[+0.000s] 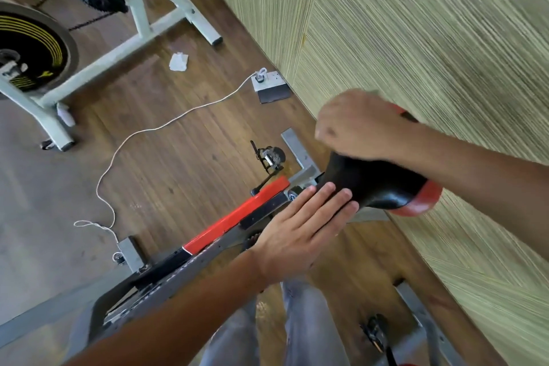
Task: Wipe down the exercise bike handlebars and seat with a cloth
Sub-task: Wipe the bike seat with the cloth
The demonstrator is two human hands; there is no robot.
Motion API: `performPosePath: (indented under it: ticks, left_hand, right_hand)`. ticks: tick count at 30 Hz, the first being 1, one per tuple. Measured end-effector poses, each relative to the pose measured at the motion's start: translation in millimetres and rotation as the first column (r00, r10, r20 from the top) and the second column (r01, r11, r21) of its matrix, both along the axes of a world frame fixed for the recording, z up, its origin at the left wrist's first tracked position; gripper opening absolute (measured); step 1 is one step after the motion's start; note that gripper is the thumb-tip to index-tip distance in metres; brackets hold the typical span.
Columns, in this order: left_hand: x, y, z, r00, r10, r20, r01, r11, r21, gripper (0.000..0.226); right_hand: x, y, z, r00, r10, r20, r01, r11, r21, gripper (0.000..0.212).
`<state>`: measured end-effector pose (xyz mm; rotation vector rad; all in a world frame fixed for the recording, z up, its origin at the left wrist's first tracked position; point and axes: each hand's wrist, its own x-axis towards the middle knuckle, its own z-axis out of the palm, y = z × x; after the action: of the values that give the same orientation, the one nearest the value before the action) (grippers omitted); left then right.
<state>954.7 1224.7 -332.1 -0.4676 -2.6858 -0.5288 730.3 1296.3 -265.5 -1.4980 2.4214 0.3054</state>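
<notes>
Brown wood-plank flooring (166,157) is seen below the glossy black, red-edged bike saddle (380,184). Its nose is touched by the flat left hand (300,232); the right hand (356,125) (blurred) is curled, its hold unclear.

The left hand (300,232) lies flat with fingers straight and close together, fingertips pressing on the narrow front of the seat (374,184), its bare forearm reaching up from the lower left. The right hand (356,125) is blurred, fingers curled downward over the seat's far side, knuckles up. Its forearm enters from the right edge.
</notes>
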Motion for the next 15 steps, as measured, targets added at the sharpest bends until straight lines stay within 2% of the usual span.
performPosePath:
  ticks: [2,3,5,7,8,10,11,12,13,14,15]
  left_hand:
    - [0,3,-2,1.0,0.01,-0.012,-0.01,1.0,-0.007,0.062]
    - [0,3,-3,1.0,0.021,-0.007,-0.021,1.0,0.0,0.063]
    - [-1,2,-3,0.999,0.036,-0.003,-0.036,0.999,0.005,0.063]
    - [-1,2,-4,1.0,0.025,-0.015,-0.025,1.0,0.002,0.059]
    - [-1,2,-4,1.0,0.02,-0.018,-0.02,1.0,0.003,0.057]
    - [0,3,-5,1.0,0.019,-0.015,-0.019,1.0,0.011,0.057]
    - [-1,2,-5,1.0,0.027,-0.016,-0.027,1.0,0.011,0.058]
    - [-2,1,-6,0.999,0.03,-0.015,-0.03,0.999,0.012,0.06]
    - [-3,-1,-6,0.999,0.032,-0.016,-0.032,0.999,0.014,0.062]
    - [-4,-1,-5,0.999,0.033,-0.017,-0.033,0.999,0.019,0.063]
    - [-5,-2,-4,0.999,0.034,-0.022,-0.033,0.999,0.021,0.064]
  right_hand:
    - [17,3,-9,0.964,0.256,0.078,-0.266,0.949,0.17,0.037]
    - [12,2,-6,0.955,0.27,0.123,-0.291,0.933,0.212,0.039]
    - [-23,-7,-4,0.988,0.144,0.062,-0.153,0.973,0.175,0.042]
    - [-42,-11,-1,0.994,-0.043,0.104,0.021,0.978,0.208,0.039]
    - [-39,-12,1,0.997,-0.023,0.077,0.004,0.971,0.237,0.039]
    - [-18,-11,2,0.972,0.233,0.007,-0.231,0.957,0.173,0.039]
    - [-10,-9,3,0.943,0.332,0.023,-0.331,0.928,0.171,0.038]
    - [-11,-9,1,0.942,0.331,0.049,-0.334,0.921,0.2,0.036]
    - [-19,-12,4,0.973,0.209,0.1,-0.225,0.955,0.194,0.034]
    - [-32,-14,4,0.987,0.02,0.16,-0.05,0.981,0.185,0.032]
    - [-45,-12,4,0.948,-0.203,0.245,0.157,0.968,0.195,0.032]
